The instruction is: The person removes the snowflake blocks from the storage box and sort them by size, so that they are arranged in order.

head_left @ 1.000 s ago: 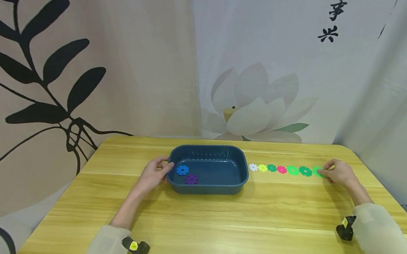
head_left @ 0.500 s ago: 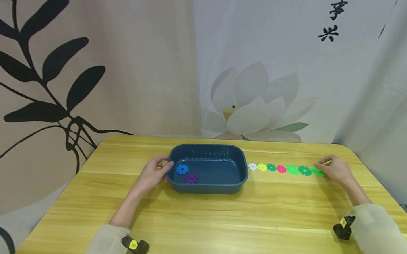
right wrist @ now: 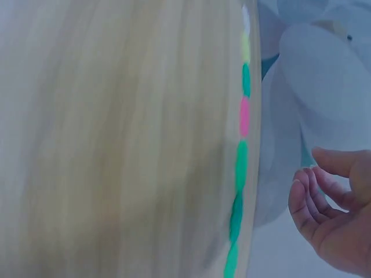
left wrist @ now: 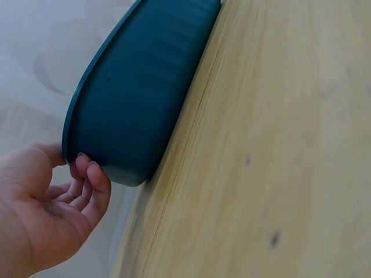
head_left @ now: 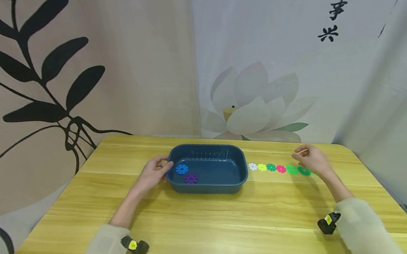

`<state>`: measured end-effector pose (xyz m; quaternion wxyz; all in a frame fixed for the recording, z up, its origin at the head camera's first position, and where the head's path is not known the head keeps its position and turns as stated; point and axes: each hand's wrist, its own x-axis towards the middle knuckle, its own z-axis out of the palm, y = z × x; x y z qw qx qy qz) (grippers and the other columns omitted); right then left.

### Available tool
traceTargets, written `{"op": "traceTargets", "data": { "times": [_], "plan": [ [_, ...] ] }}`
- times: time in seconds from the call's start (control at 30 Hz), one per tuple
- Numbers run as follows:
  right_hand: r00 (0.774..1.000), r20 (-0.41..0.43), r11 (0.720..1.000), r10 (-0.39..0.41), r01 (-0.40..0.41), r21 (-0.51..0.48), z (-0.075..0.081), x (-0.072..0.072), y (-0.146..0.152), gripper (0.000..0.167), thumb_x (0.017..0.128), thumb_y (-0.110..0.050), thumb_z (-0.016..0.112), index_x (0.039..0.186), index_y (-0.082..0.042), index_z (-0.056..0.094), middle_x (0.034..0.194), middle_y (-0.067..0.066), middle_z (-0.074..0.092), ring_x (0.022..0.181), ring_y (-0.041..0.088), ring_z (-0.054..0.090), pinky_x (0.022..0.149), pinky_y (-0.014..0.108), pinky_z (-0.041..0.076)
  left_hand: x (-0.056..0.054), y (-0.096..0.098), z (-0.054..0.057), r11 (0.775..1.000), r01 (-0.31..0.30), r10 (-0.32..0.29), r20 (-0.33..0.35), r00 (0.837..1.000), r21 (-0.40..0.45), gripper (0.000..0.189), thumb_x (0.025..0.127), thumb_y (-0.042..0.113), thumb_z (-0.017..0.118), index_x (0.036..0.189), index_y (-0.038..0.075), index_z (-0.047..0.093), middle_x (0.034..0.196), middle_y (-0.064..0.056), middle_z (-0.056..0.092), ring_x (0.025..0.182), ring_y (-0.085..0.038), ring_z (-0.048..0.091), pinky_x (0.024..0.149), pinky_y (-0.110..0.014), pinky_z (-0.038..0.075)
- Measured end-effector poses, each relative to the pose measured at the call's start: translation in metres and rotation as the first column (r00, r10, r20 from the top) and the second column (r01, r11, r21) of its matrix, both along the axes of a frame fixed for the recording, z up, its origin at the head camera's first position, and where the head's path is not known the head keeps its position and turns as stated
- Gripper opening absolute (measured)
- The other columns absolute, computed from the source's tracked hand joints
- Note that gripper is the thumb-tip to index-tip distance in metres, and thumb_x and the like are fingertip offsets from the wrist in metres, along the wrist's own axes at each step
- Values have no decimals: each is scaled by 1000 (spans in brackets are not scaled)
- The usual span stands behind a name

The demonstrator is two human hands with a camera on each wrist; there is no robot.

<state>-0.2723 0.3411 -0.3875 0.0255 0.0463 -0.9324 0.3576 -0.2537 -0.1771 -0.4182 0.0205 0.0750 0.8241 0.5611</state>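
Note:
A dark blue plastic basin [head_left: 208, 189] stands on the table. My left hand [head_left: 152, 173] grips its left rim, thumb on top and fingers curled under the edge in the left wrist view. Inside lie a blue snowflake disc [head_left: 182, 169] and a purple snowflake disc [head_left: 191, 179]. A row of snowflake discs extends right from the basin: white [head_left: 252, 166], yellow, dark green, pink [head_left: 281, 169], light green, dark green, then a light green disc [right wrist: 231, 263], which my forearm hides in the head view. My right hand [head_left: 313, 160] hovers above the row's right end, fingers loosely bent, holding nothing.
The wooden table [head_left: 211, 230] ends at the back against a curtain [head_left: 148, 67] printed with leaves, a lotus and characters. Each sleeve carries a small black wrist camera, the left one [head_left: 135, 246] near the table's front.
My right hand has let go of the last light green disc, lifted, and moved left and away from me over the row. My left hand and the basin have stayed put.

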Motion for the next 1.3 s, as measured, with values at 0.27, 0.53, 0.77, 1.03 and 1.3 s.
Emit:
{"op": "traceTargets", "data": {
  "times": [0.27, 0.53, 0.77, 1.03, 1.3],
  "plan": [
    [996, -37, 995, 82, -84, -57, 4, -8, -42, 35, 103, -20, 59, 122, 8, 55, 108, 30, 64, 89, 42, 66, 77, 49, 58, 6, 2, 13, 998, 20, -22, 25, 999, 54, 46, 104, 11, 57, 139, -16, 44, 89, -19, 56, 68, -23, 58, 61, -32, 55],
    [983, -97, 982, 154, -163, -91, 15, -11, -89, 31, 101, -17, 63, 120, 8, 57, 101, 24, 66, 81, 33, 68, 77, 46, 58, 20, 6, 31, 997, 49, -49, -8, 999, 59, 45, 104, 8, 55, 137, -20, 42, 86, -18, 55, 66, -23, 58, 59, -31, 54],
    [971, -120, 970, 208, -220, -101, 26, -10, -135, 26, 99, -16, 67, 116, 3, 62, 92, 15, 69, 74, 22, 67, 67, 33, 55, 21, 7, 33, 998, 46, -47, 5, 999, 53, 45, 104, 8, 56, 137, -19, 44, 85, -17, 55, 65, -21, 57, 58, -29, 52],
    [937, -116, 934, 330, -342, -105, 27, -6, -188, 19, 99, -14, 67, 111, -1, 62, 92, 12, 68, 82, 32, 65, 70, 31, 53, 22, 8, 35, 998, 36, -37, 21, 999, 45, 45, 104, 8, 56, 138, -18, 43, 90, -23, 56, 67, -21, 57, 61, -30, 54],
    [906, -66, 906, 418, -421, -46, 16, -7, -230, 17, 99, -16, 67, 111, -4, 64, 90, 3, 67, 76, 14, 61, 69, 30, 51, 15, 5, 25, 998, 29, -30, 20, 999, 52, 47, 104, 11, 57, 140, -17, 43, 91, -22, 57, 66, -19, 57, 61, -30, 54]
  ]
}}
